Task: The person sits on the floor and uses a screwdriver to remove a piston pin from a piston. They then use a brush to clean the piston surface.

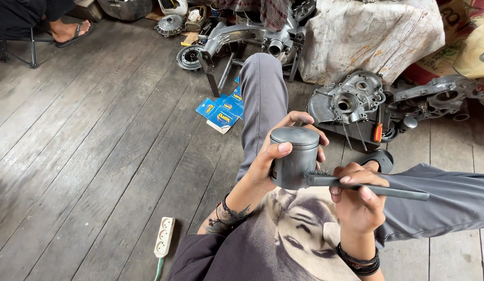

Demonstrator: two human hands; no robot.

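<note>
My left hand grips a grey metal piston, held upright over my lap with the thumb on its near side and the fingers wrapped behind. My right hand holds a dark grey brush by its long handle, and the bristled end touches the lower side of the piston. Both wrists wear dark bracelets. My legs in grey trousers stretch out over the wooden plank floor.
An engine crankcase half lies ahead on the right with a red-handled screwdriver beside it. Small blue boxes lie left of my leg. A white power strip lies near left. More engine parts sit further back; another person's sandalled foot is top left.
</note>
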